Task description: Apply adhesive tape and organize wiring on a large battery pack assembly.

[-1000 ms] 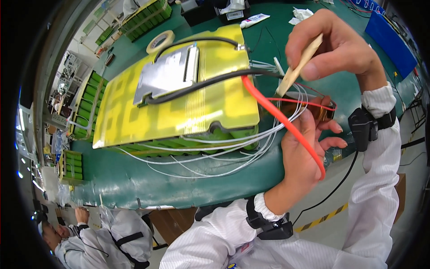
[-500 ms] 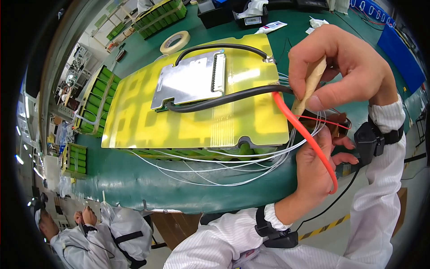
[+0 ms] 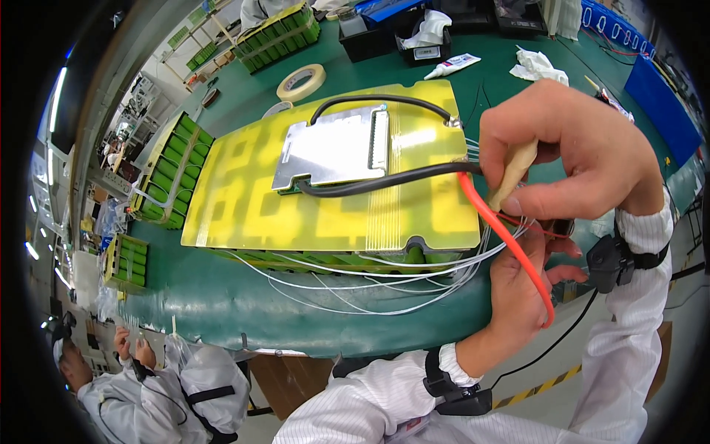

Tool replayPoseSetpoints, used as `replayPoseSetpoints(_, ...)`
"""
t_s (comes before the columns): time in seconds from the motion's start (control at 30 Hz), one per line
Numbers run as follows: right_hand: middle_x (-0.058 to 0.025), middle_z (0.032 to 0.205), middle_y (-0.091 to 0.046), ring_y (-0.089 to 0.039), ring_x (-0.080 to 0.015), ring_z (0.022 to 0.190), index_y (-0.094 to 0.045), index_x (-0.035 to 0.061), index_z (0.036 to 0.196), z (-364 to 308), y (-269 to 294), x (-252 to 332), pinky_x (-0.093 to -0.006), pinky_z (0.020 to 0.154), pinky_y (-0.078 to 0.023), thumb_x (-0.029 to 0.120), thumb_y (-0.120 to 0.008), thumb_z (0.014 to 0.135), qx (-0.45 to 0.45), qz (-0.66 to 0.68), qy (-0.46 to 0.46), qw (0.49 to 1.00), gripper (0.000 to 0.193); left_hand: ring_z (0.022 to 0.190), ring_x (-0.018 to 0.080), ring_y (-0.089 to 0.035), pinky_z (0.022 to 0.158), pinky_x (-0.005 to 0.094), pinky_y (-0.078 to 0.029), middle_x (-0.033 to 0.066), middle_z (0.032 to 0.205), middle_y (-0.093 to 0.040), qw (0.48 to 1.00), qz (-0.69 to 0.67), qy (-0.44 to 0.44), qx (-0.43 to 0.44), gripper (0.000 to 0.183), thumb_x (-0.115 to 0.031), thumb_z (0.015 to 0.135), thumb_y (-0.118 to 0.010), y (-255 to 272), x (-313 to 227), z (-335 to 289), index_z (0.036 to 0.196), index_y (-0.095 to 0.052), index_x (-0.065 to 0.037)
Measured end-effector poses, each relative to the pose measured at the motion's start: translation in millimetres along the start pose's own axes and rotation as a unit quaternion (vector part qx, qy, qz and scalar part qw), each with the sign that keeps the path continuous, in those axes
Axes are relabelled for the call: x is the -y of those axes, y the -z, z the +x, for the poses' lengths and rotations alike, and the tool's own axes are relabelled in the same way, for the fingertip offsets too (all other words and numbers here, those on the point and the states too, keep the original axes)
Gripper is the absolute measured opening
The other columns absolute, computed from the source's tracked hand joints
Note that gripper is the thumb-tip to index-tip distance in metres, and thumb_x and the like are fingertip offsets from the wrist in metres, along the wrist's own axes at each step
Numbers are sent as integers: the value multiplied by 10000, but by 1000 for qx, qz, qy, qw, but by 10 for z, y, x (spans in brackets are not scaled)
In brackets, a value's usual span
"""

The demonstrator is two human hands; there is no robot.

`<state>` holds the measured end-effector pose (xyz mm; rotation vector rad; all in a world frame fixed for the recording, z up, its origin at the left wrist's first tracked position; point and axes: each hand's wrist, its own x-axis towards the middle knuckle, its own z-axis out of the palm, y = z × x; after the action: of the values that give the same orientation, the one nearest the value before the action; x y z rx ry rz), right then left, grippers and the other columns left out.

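Note:
A battery pack with a yellow translucent top plate (image 3: 244,222) lies on the green table. On the plate sits a silver circuit module (image 3: 333,148), with a thick black cable (image 3: 392,177) running off it to the right. My right hand (image 3: 577,152) pinches a strip of beige tape (image 3: 518,170), bunched lengthwise, at the pack's right end. Below it, my left hand (image 3: 518,281) is closed at the tips around thin white wires (image 3: 473,263); its other fingers stick out, and the grip is partly hidden. A thick red cable (image 3: 510,240) crosses in front of my left hand.
A tape roll (image 3: 302,83), a white tube (image 3: 452,65), crumpled tissue (image 3: 538,66) and black bins (image 3: 425,48) lie beyond the pack. Other green battery packs (image 3: 174,170) stand left and behind. A blue box (image 3: 662,107) is at right. A person (image 3: 140,392) in white works at lower left.
The view has shifted, so the pack and table items sit lower in the picture. My right hand is slightly lower, still pinching the tape. My left hand stays by the wires.

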<state>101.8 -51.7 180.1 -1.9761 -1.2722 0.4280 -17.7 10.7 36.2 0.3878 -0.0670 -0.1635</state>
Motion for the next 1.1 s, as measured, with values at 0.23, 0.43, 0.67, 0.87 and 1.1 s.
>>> replayPoseSetpoints(0.23,-65,706,-599,-584,-193,581,-619,21,808,-26,-76,-8,-282,468,-407,89,-689,697,-19,-78,126,989,147,976,244,-614,688,398,-576,126,1060,-623,1000,10,-19,4,278,-252,1029,-452,52,33,-18,1142,-561,-23)
replayPoseSetpoints(0.43,-97,730,-599,-600,-296,643,-613,34,819,-58,-164,42,-347,500,-450,71,-680,669,-37,-115,168,978,168,981,211,-616,697,385,-591,104,1096,-602,1000,-13,-19,-21,249,-185,1026,-451,53,63,-26,1171,-541,-2)
replayPoseSetpoints(0.67,-86,695,-500,-529,-304,586,-565,56,812,-145,-262,222,-380,474,-411,84,-705,642,-45,-228,125,965,222,1023,246,-633,774,403,-576,66,1162,-607,999,5,-25,38,302,-182,977,-540,143,76,-62,1256,-490,-76)
replayPoseSetpoints(0.87,-102,715,-484,-515,-314,600,-535,40,792,-155,-339,262,-393,483,-401,82,-719,622,-68,-285,120,949,254,1122,149,-570,843,280,-534,-22,1251,-550,999,-24,4,27,345,-191,963,-580,246,106,-113,1287,-465,-166)
replayPoseSetpoints(1.1,-106,726,-478,-506,-316,610,-521,36,788,-164,-333,273,-400,502,-411,67,-721,609,-62,-296,104,947,270,1123,170,-577,870,301,-540,1,1243,-553,1000,-25,-2,-7,363,-153,946,-605,206,120,-107,1284,-473,-144)
